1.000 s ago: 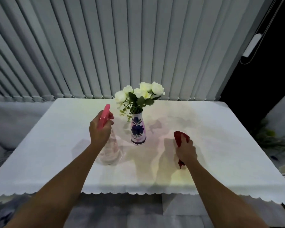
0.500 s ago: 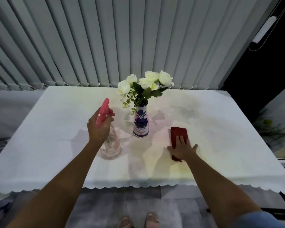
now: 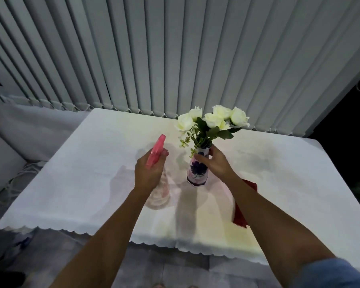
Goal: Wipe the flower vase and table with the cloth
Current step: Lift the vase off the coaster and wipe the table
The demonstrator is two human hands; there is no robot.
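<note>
Red cloth (image 3: 240, 217) lies loose on the table (image 3: 81, 173), near the front edge, right of the vase (image 3: 197, 173) and mostly hidden under your right forearm; neither of your hands is on it. Your right hand (image 3: 215, 163) is wrapped round the vase's neck, thumb on the near side, fingers curled round the far side just under the rim. Vase is white with a dark blue flower print, roughly upright, about mid-table; can't tell whether its base sits on the table or is just off it. White roses (image 3: 214, 119) with green leaves stick out of the top, above your right hand. Your left hand (image 3: 149, 173) grips the spray bottle (image 3: 156, 151) by its neck: pink trigger head pokes out above the knuckles, clear body below the hand, just left of the vase, not touching it. Table is covered in white fabric with a scalloped hem. Grey vertical blinds (image 3: 175, 48) hang behind the far edge. Blue sleeve (image 3: 330, 273) shows on your right arm, bottom right.
</note>
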